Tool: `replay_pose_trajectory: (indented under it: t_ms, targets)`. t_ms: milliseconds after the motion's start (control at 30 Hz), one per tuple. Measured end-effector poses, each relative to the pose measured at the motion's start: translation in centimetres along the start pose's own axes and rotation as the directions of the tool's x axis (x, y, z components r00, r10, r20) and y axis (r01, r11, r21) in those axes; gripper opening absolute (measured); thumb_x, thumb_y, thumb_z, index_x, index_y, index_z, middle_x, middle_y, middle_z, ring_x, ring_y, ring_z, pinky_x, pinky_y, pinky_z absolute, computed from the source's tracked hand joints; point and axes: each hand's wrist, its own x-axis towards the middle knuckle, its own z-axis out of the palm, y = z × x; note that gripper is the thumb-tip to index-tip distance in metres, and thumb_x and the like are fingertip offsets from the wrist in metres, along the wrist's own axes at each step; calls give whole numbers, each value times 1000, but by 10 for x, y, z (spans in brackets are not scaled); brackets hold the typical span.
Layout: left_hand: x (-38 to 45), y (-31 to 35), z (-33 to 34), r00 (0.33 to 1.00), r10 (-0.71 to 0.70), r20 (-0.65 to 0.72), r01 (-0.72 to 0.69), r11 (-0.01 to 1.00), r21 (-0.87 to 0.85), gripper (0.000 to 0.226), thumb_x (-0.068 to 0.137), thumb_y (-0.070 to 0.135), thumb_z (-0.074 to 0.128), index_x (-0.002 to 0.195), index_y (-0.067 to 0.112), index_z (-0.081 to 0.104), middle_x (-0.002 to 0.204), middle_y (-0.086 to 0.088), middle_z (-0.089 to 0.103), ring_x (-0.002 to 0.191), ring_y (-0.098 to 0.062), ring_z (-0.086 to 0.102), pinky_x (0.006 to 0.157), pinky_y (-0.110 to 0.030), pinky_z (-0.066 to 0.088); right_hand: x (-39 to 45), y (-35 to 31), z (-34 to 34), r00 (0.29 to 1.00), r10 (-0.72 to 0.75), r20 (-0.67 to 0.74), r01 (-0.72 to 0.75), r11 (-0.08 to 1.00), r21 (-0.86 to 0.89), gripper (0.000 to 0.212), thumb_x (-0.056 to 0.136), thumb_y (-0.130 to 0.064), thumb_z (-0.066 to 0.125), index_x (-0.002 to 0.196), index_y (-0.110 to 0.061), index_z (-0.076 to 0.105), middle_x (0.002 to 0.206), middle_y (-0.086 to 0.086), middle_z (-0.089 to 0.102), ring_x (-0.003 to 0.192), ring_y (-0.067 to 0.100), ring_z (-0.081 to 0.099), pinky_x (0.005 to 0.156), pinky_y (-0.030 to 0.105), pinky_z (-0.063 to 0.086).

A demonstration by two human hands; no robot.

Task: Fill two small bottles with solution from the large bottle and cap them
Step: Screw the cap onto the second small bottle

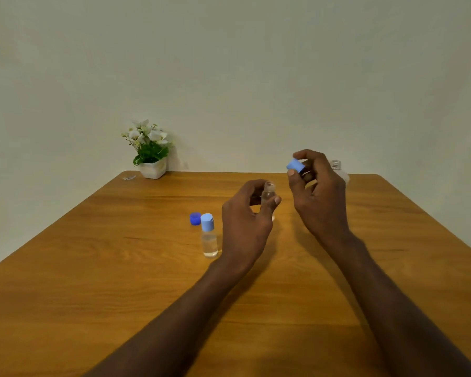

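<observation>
An uncapped small bottle [268, 195] was gripped upright in the left hand [246, 227], fingers & thumb curled round its body, held over the wooden table [93, 281] approx. at centre. Its open mouth was seen just above the thumb; liquid level inside couldn't be made out.

A light blue cap [295, 165] was pinched betw. thumb & fingertips of the right hand [320, 202], raised above & just to the right of the bottle's mouth, not touching it. The cap was tilted, top face turned to the left.

A second small bottle [209, 238], already capped in light blue & partly filled w/ clear liquid, was stood upright on the table just left of the left hand. A dark blue cap [195, 218] was laid on the table just behind it, to its left.

The large bottle [337, 170], clear & w/o cap, was seen at the far right edge of the table, mostly hidden behind the right hand.

A potted plant [150, 148] w/ white flowers was placed at the far left corner, w/ a small clear item [129, 177] beside it, too small to be identified.
</observation>
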Motion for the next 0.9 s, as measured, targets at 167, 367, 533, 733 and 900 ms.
replay_pose_trajectory:
  t_ms: [167, 367, 533, 733, 900]
  targets:
    - [-4, -18, 6, 994, -73, 78, 75, 997, -21, 27, 94, 26, 76, 120, 21, 71, 106, 12, 75, 100, -3, 70, 83, -37, 64, -6, 0, 11, 994, -50, 92, 52, 998, -18, 28, 105, -24, 59, 130, -16, 66, 113, -4, 66, 96, 10, 66, 74, 21, 55]
    - [-3, -21, 9, 995, -71, 71, 73, 997, -23, 26, 96, 22, 74, 121, 23, 72, 105, 15, 76, 99, 4, 68, 88, -24, 59, -15, 2, 19, 979, -13, 205, 20, 999, -28, 34, 108, -20, 51, 142, -17, 58, 117, -1, 64, 99, 7, 62, 77, 13, 49]
    - [-5, -26, 10, 990, -121, 68, 124, 991, -42, 26, 96, 22, 73, 122, 23, 73, 106, 16, 76, 100, 4, 68, 90, -17, 55, -15, 4, 21, 984, 18, 177, -10, 999, -43, 27, 106, -22, 56, 132, -16, 60, 116, -1, 67, 95, 8, 66, 72, 20, 56]
    - [-2, -33, 11, 969, -244, 44, 248, 961, -119, 26, 92, 18, 77, 117, 27, 75, 100, 21, 75, 97, 5, 68, 81, -41, 64, -15, 7, 22, 977, -33, 212, 57, 992, -112, 30, 108, -18, 54, 135, -17, 66, 119, -1, 67, 103, 7, 61, 77, 14, 46]
    - [-2, -36, 11, 958, -283, 43, 286, 948, -137, 29, 90, 17, 77, 117, 25, 76, 104, 14, 77, 100, -3, 70, 81, -49, 63, -15, 9, 21, 973, -29, 229, 52, 994, -97, 33, 108, -15, 50, 135, -19, 67, 116, -2, 63, 101, 4, 59, 80, 13, 47]
